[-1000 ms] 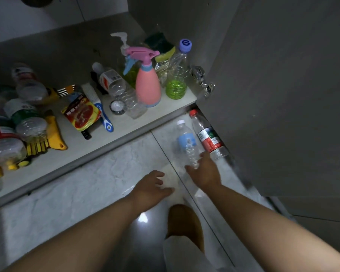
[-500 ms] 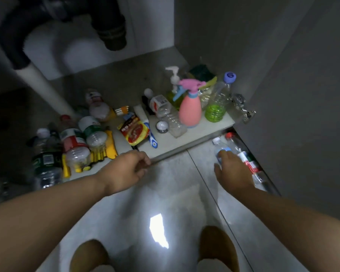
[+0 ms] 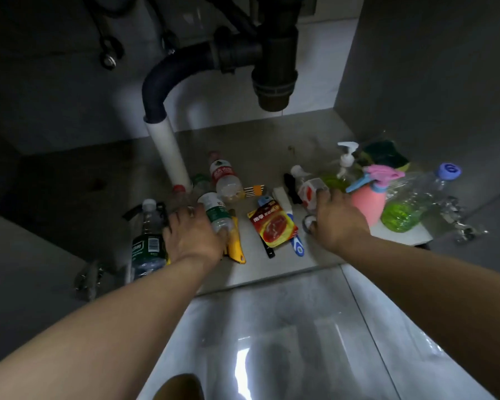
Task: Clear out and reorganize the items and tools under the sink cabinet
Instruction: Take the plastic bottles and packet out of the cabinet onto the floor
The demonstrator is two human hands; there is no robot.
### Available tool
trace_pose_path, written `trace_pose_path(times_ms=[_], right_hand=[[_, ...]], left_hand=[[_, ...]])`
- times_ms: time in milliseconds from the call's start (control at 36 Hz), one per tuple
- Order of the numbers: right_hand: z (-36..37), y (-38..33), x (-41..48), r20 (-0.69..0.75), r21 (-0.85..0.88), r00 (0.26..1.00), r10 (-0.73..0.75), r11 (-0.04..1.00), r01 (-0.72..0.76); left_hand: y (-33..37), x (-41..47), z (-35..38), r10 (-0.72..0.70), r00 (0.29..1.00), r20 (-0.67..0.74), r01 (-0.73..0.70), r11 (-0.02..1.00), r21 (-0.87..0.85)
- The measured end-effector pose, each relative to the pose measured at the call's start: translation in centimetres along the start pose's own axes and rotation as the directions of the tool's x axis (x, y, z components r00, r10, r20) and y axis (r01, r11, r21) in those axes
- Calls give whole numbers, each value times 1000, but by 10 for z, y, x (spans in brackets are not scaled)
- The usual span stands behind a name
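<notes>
Two hands work inside the under-sink cabinet (image 3: pixel 272 145), where bottles and tools litter its floor below the drain pipe (image 3: pixel 274 67). The right hand (image 3: pixel 339 223) curls over a red-and-white-labelled bottle (image 3: pixel 309 192) lying just beside the pink spray bottle (image 3: pixel 370 203). The left hand (image 3: pixel 195 238) covers the end of a green-labelled bottle (image 3: pixel 215 210) atop a yellow tool (image 3: pixel 237 243), its grip impossible to judge. Lifting each bottle straight up and back would likely spare the upright sprayer a knock.

Left hand (image 3: pixel 194 235) down at the front edge of the cabinet floor (image 3: pixel 272 148), left of centre, touching green-label bottle (image 3: pixel 215 210). Right hand (image 3: pixel 337 223) lies over clear lying bottle (image 3: pixel 309 190), just beside pink sprayer (image 3: pixel 368 204); grip unclear on both
</notes>
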State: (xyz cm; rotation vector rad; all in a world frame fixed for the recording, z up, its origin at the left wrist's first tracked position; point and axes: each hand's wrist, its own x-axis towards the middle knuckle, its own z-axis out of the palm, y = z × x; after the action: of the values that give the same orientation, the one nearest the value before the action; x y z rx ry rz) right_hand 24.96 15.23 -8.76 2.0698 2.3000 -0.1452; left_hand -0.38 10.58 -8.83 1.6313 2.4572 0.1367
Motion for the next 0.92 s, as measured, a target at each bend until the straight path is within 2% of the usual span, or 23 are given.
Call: trace_pose_path(times_ms=[167, 278, 361, 472, 556, 694, 917], right_hand=[[16, -11, 23, 6, -65, 982, 188, 980, -187], [18, -14, 23, -45, -94, 976, 212, 972, -216], [17, -16, 17, -85, -8, 970, 229, 973, -231], [19, -20, 7, -183, 197, 957, 225, 962, -188], [27, -25, 0, -261, 271, 950, 173, 957, -100], [46, -26, -1, -231, 387, 963, 141, 921, -42], [42, -22, -5, -237, 555, 965, 111, 831, 41]], left_hand=[[13, 32, 14, 47, 999, -23, -45, 997, 70], [21, 44, 15, 27, 998, -57, -25, 999, 41], [31, 59, 9, 58, 995, -75, -59, 998, -10], [46, 90, 8, 65, 998, -7, -65, 998, -5], [61, 110, 13, 26, 999, 39, -23, 997, -71], [71, 127, 30, -11, 991, 136, 31, 989, -146], [70, 103, 20, 30, 999, -32, -35, 980, -197]])
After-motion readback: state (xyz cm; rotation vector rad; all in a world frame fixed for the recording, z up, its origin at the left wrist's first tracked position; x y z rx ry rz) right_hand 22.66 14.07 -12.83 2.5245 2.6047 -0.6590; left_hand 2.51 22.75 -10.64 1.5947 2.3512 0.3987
